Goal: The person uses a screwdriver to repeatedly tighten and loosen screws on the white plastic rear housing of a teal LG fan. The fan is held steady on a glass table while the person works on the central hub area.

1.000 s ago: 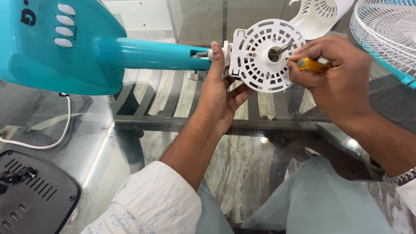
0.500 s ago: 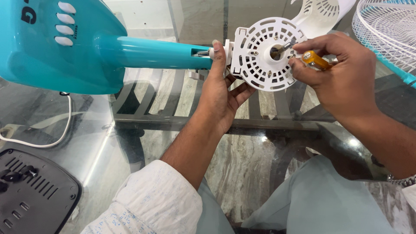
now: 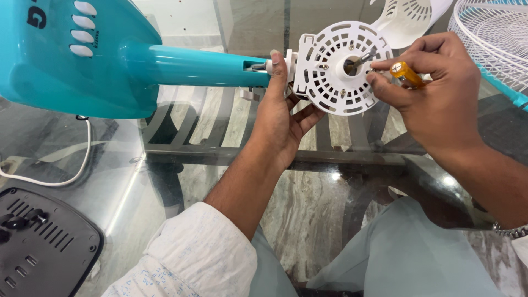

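A teal fan stand [image 3: 110, 60] lies sideways over the glass table [image 3: 137, 181]. At the end of its neck sits a round white slotted motor plate [image 3: 330, 71] with a metal shaft at its centre. My left hand [image 3: 283, 115] grips the joint behind the plate, thumb up along its edge. My right hand [image 3: 434, 93] holds a screwdriver with an orange handle [image 3: 406, 74]. Its tip rests against the plate near the shaft.
A white wire fan guard [image 3: 495, 38] lies at the top right. A white plastic cover [image 3: 410, 19] sits behind the plate. A black vented panel [image 3: 38, 242] lies at the bottom left, and a white power cord [image 3: 71, 170] loops beside it.
My right hand has risen slightly and turned the screwdriver, so the orange handle now points up and right. The left hand and the plate have stayed in place.
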